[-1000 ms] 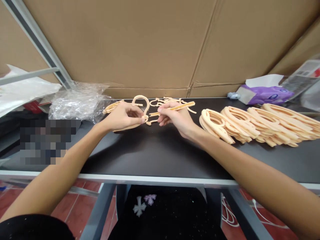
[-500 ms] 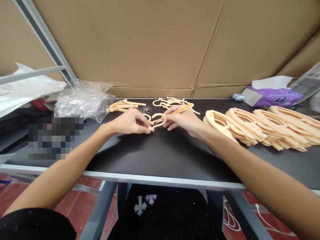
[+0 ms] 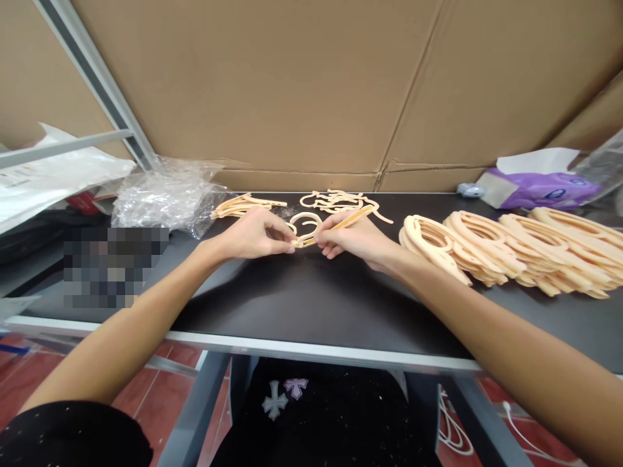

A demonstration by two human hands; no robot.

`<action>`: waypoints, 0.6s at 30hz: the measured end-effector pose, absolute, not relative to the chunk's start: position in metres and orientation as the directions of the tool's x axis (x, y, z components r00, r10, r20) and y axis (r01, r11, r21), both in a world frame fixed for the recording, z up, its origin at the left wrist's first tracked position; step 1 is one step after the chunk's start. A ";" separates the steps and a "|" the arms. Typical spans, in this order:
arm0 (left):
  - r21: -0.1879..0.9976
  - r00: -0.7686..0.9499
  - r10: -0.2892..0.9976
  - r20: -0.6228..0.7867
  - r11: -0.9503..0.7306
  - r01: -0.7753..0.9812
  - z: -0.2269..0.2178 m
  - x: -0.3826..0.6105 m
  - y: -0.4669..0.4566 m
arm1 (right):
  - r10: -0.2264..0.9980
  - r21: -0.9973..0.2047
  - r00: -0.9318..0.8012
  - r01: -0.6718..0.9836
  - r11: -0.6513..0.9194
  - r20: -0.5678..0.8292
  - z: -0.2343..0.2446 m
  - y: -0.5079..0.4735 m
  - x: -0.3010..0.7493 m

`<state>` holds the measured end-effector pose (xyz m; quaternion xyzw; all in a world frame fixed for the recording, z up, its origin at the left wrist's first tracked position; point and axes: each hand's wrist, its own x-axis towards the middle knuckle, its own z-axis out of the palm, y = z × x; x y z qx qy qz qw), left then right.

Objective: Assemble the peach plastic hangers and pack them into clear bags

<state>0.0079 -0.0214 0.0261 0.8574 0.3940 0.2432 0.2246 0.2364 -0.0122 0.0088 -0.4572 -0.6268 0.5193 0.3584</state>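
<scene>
My left hand (image 3: 257, 235) is closed, thumb and fingertips pinching a cream-coloured curved piece (image 3: 305, 216) with a ring-like loop. My right hand (image 3: 351, 240) grips a slim yellow pen-like tool (image 3: 353, 217) the way one holds a pencil. The tool's back end points up and to the right, its front end toward the pinched part of the piece by my left fingertips. Whether the tip touches the piece, and what kind of tip it is, I cannot make out. Both hands are over the dark table (image 3: 311, 298).
Behind my hands lie a bundle of cream strips (image 3: 246, 204) and a loose heap of thin curved cream pieces (image 3: 341, 200). Several stacks of cream looped pieces (image 3: 487, 246) stand at right. Clear plastic wrap (image 3: 163, 198) lies left; a purple tissue pack (image 3: 540, 185) sits back right.
The curved piece has been turned in my left fingers, so its loop now stands up and back. The yellow tool's front end has come closer to my left fingertips.
</scene>
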 end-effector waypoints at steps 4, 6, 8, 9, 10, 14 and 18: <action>0.575 0.586 0.777 0.232 -0.595 0.561 0.026 0.007 -0.021 | 0.945 -0.981 -0.326 0.192 0.036 -0.029 0.008 -0.013 0.235; 0.577 0.592 0.771 0.234 -0.600 0.554 0.025 0.007 -0.020 | 0.944 -0.985 -0.329 0.170 0.029 -0.029 0.008 -0.013 0.234; 0.575 0.591 0.771 0.235 -0.601 0.555 0.025 0.006 -0.019 | 0.940 -0.990 -0.339 0.141 0.018 -0.031 0.008 -0.013 0.234; 0.572 0.593 0.770 0.235 -0.603 0.557 0.025 0.006 -0.018 | 0.939 -0.992 -0.344 0.128 0.016 -0.029 0.008 -0.012 0.234; 0.567 0.595 0.769 0.234 -0.605 0.559 0.025 0.006 -0.017 | 0.938 -0.993 -0.346 0.119 0.017 -0.026 0.008 -0.012 0.234; 0.552 0.605 0.763 0.229 -0.614 0.564 0.023 0.003 -0.015 | 0.931 -0.992 -0.362 0.125 0.013 -0.034 0.010 -0.011 0.235; 0.550 0.604 0.762 0.235 -0.616 0.564 0.022 0.002 -0.014 | 0.929 -0.990 -0.369 0.137 0.016 -0.036 0.014 -0.013 0.236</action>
